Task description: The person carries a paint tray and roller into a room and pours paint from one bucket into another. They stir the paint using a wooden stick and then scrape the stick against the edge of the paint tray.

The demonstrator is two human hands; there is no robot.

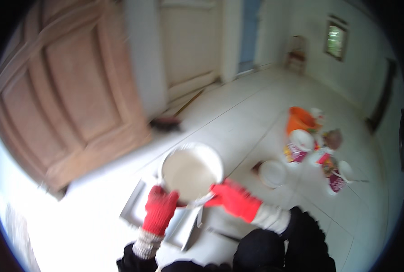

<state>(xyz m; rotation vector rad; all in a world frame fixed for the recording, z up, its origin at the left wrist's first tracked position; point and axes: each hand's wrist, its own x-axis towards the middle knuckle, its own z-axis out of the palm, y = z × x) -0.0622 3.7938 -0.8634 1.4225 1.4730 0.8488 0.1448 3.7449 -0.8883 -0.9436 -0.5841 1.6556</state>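
Just below the head view's centre, we hold a white bucket (214,159) of pale liquid (186,174).
Our red-gloved left hand (159,211) grips its rim near eight o'clock, fingers narrow around it; our red-gloved right hand (238,201) grips it likewise near four. Toward seven, a tray (182,230) lies below the white bucket; we cannot tell whether they touch. We see an orange bucket (297,120) at two, a wooden door (77,79) at ten.

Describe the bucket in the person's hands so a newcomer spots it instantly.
From the big brown panelled door on the left, go right and down to the red-gloved left hand and right hand. They hold the round white bucket. Unlike the labelled tubs on the floor farther right, it is gripped and shows beige contents.
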